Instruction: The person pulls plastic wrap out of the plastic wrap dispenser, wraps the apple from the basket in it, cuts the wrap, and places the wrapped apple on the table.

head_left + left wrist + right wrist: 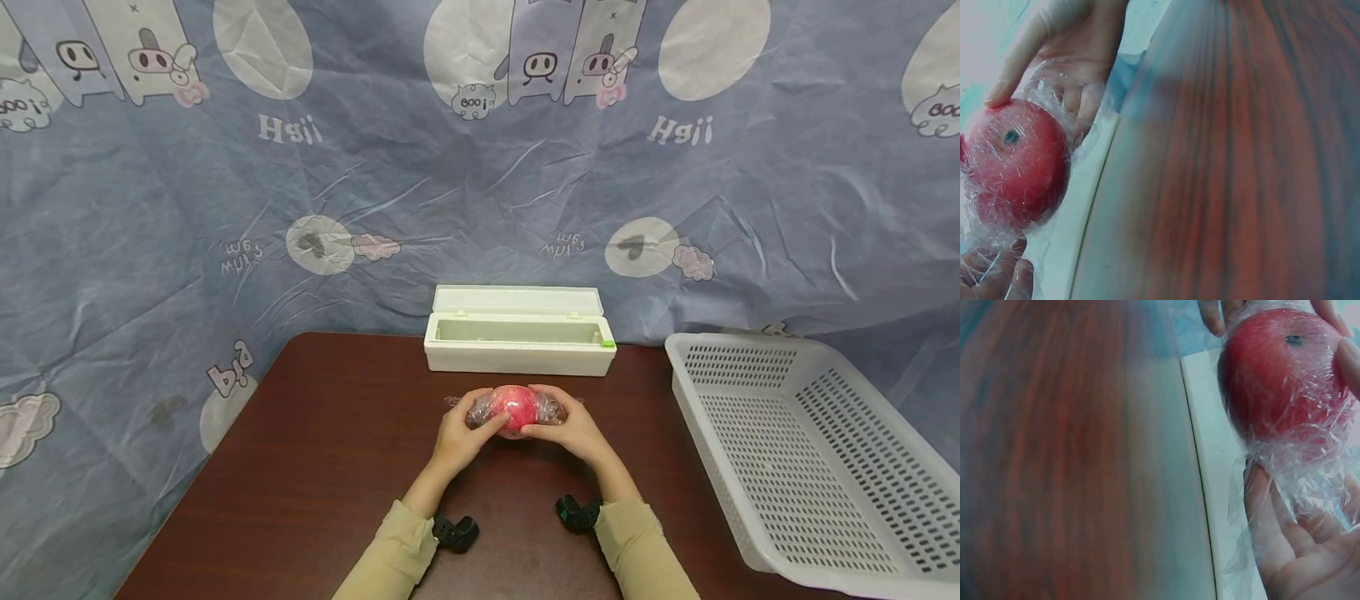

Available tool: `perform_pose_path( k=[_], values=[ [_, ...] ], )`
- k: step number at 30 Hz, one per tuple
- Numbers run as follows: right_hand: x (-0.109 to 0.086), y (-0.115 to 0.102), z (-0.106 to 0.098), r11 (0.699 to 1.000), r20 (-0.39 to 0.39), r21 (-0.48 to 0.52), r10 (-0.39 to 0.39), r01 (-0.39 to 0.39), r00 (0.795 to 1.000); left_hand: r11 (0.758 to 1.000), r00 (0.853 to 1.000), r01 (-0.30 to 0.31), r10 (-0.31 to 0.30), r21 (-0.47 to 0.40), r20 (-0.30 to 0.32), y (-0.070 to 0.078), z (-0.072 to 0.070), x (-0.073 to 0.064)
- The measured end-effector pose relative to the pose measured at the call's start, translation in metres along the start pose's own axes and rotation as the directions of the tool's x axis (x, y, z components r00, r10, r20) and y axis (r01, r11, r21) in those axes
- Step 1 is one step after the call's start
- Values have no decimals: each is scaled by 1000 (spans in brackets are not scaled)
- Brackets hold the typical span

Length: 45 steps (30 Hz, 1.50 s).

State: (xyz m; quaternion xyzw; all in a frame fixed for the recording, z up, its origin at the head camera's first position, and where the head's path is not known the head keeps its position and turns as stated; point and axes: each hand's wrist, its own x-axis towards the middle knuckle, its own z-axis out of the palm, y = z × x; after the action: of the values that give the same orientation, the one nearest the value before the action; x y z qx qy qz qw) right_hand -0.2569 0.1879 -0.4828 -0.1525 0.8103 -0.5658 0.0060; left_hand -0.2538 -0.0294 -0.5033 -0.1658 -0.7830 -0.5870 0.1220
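Note:
Between both hands is a red apple (514, 408) wrapped in clear plastic film (1316, 478), its stem end visible in both wrist views. My left hand (459, 431) grips the apple from the left, the thumb laid across its near face. From the other side my right hand (572, 427) holds it, thumb on its lower right. Loose crumpled film gathers at both sides of the fruit, around the fingers. In the left wrist view the wrapped apple (1019, 165) shows a tight layer of film over its skin.
Behind the hands stands a long white box (520, 358) with its lid (517, 299) raised and a green tab at its right end. A white perforated basket (705, 442) occupies the right side of the dark wooden table (337, 467). A patterned cloth (465, 183) hangs behind.

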Motion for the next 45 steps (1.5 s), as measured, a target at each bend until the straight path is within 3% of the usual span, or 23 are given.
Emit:
perform_pose_path(
  k=[7, 14, 21, 30, 39, 45],
  values=[
    [-11, -39, -2, 1000, 24, 27, -16, 16, 1000, 999, 1000, -22, 22, 46, 4, 10, -5, 0],
    [-12, -52, -5, 997, 24, 58, -48, 46, 999, 997, 999, -47, 47, 58, 10, 25, -10, 2],
    [-14, -60, -6, 991, 16, 103, -82, 80, 996, 994, 997, -75, 78, 76, -28, 40, -12, 3],
    [-18, -74, -6, 984, -6, 147, -104, 104, 995, 995, 993, -92, 94, 22, -67, 58, -14, 0],
    [-24, -90, -7, 984, -34, 136, -115, 119, 993, 991, 986, -133, 129, -29, -106, 73, -16, -2],
    [-28, -99, -8, 984, -41, 107, -141, 145, 989, 988, 978, -151, 153, 27, -141, 81, -15, -4]
  ],
)
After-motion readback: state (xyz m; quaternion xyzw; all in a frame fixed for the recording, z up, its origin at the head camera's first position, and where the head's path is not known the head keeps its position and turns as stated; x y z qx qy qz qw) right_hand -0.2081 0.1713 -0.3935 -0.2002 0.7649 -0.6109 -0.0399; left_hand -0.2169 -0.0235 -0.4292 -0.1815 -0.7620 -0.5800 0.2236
